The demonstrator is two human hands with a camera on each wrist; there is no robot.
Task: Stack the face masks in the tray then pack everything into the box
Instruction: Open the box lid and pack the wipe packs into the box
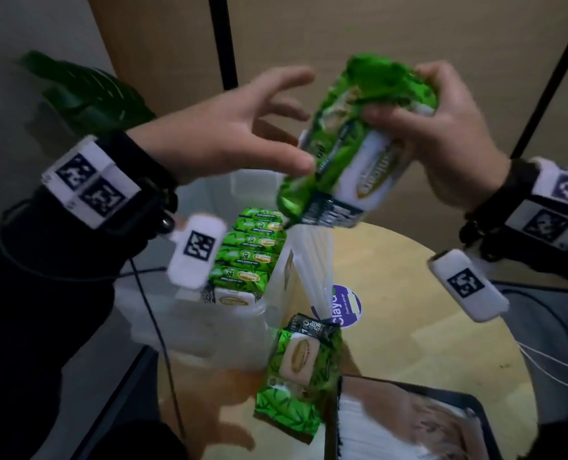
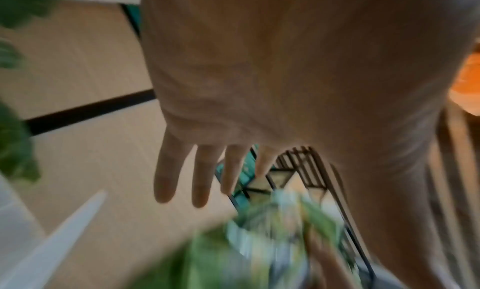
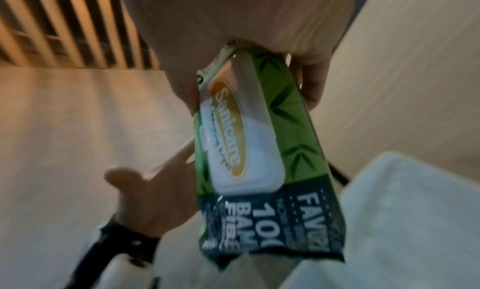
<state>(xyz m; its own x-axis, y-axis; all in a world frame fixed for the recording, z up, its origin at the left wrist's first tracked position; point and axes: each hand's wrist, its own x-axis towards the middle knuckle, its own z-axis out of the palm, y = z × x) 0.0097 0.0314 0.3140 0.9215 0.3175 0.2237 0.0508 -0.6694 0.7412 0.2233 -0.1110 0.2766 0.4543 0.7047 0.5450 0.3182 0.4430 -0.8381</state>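
High over the table, my right hand point(image 1: 422, 104) grips a green wipes pack point(image 1: 352, 151) by its upper end, and the pack hangs down tilted. The right wrist view shows the same pack point(image 3: 249, 149) with its white lid facing the camera. My left hand point(image 1: 269, 121) is open, fingers spread, just left of the pack with the thumb near its lower edge; whether it touches is unclear. A clear plastic box point(image 1: 206, 184) below holds several green packs point(image 1: 252, 254) in a row. A dark tray point(image 1: 475, 403) at the bottom right holds white face masks point(image 1: 392, 429).
Another green pack point(image 1: 299, 376) lies on the round wooden table point(image 1: 425, 327) between box and tray. Upright white sheets point(image 1: 312, 260) stand beside the box, near a purple sticker point(image 1: 344, 307). A leafy plant point(image 1: 83, 91) is at the back left. Cables hang from both wrists.
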